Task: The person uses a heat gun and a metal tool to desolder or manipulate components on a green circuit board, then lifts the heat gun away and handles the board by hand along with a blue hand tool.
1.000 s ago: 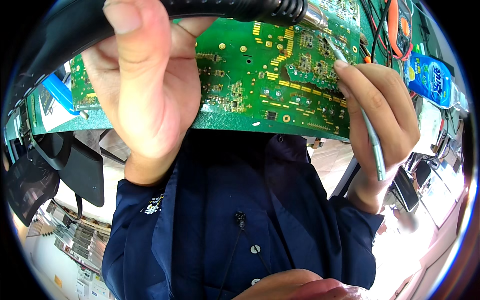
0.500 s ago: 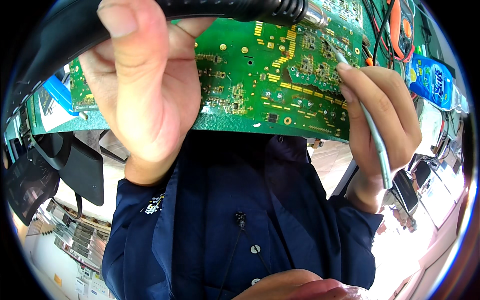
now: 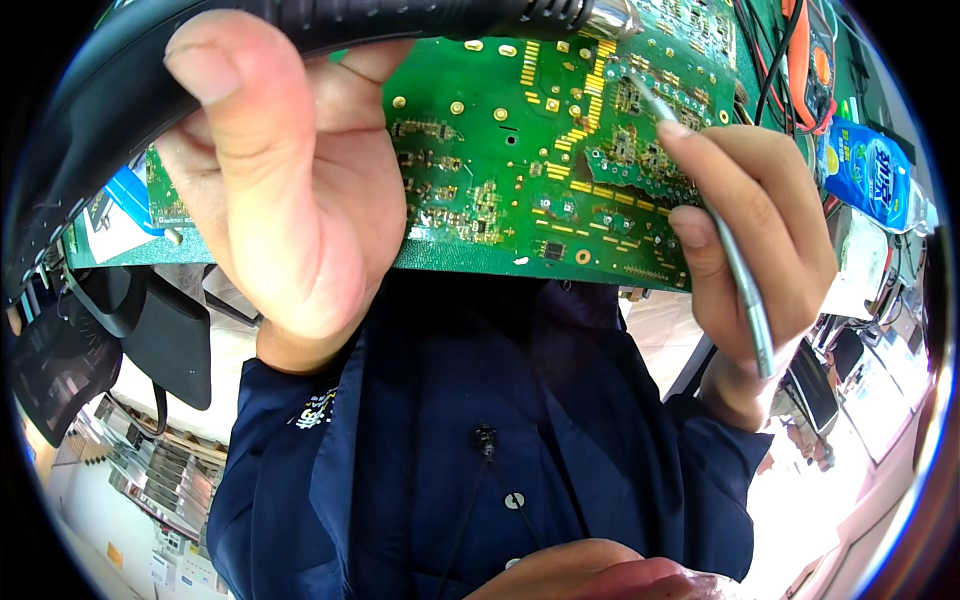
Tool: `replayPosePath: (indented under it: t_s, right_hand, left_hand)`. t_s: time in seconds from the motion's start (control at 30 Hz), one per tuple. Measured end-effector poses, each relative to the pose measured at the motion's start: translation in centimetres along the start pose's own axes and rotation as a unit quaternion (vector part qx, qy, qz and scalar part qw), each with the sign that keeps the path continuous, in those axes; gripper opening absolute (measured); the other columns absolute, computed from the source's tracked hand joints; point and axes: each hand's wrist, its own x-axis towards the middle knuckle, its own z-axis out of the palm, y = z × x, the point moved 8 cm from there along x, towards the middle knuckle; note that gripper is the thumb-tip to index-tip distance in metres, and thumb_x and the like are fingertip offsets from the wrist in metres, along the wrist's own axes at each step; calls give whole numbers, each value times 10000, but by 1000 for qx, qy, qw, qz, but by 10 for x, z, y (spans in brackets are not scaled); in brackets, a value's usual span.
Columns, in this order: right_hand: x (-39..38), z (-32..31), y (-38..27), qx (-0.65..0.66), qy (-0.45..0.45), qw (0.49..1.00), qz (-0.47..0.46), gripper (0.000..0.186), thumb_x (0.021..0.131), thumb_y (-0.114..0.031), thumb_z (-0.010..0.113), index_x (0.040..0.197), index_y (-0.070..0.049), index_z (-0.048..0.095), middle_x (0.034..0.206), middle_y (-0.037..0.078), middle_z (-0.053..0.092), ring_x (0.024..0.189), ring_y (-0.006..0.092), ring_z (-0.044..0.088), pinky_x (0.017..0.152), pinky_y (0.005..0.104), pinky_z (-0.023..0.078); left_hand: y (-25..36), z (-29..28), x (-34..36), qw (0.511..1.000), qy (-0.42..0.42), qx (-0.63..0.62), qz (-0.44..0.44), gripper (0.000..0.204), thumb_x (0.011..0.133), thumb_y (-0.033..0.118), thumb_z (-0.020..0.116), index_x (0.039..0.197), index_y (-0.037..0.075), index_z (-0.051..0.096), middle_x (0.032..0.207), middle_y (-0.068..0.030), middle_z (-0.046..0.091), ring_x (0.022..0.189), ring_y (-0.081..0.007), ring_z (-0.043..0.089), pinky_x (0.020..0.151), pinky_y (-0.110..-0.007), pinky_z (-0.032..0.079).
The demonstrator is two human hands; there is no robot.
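A large green circuit board (image 3: 480, 145) with gold pads and small chips lies at the top of the view. My left hand (image 3: 300, 190) is closed round the black handle of a hot air gun (image 3: 400, 25); its thumb shows in front, its other fingers are mostly hidden. The gun's metal nozzle (image 3: 612, 18) is above the board's upper right part. In my right hand (image 3: 760, 220) is a slim grey metal tool (image 3: 735, 255), held like a pen. Its tip is close to small parts above a ragged-edged patch (image 3: 640, 165); I cannot tell whether it touches.
The green work mat (image 3: 470, 258) runs along the front edge. On the right are an orange meter (image 3: 808, 65), dark cables (image 3: 770, 80) and a blue packet (image 3: 878, 172). A blue object (image 3: 130, 200) lies left. A black chair (image 3: 165, 340) stands lower left.
The nozzle and the metal tool's tip have moved left over the board. My right thumb has slid down, away from the forefinger. The board appears slightly farther right and lower.
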Motion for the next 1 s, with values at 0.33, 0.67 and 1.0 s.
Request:
replayPosePath:
  t_s: [0.33, 0.67, 1.0]
  right_hand:
    - [2, 12, -12, -66, 11, 997, -32, 368, 741, 69, 752, 1104, 11, 735, 936, 138, 662, 832, 306, 658, 742, 383, 545]
    - [-1, 9, -10, -52, 35, 998, -24, 361, 751, 85, 756, 1107, 36, 734, 930, 158, 686, 835, 311, 680, 749, 380, 563]
    - [-2, 13, -13, -63, 49, 996, -27, 343, 762, 101, 755, 1101, 51, 728, 917, 163, 696, 820, 301, 683, 739, 371, 564]
  left_hand:
    - [2, 1, 0, 1000, 3, 4, 4, 583, 1009, 540, 494, 1426, 135, 462, 1386, -151, 595, 1267, -395, 597, 1050, -614, 520]
    - [0, 3, 1, 1000, 4, 4, 7, 598, 1009, 565, 479, 1430, 141, 459, 1394, -152, 591, 1282, -396, 589, 1056, -616, 515]
    - [1, 4, 2, 1000, 3, 4, 7, 613, 1009, 589, 463, 1435, 148, 456, 1403, -152, 586, 1296, -396, 581, 1062, -618, 510]
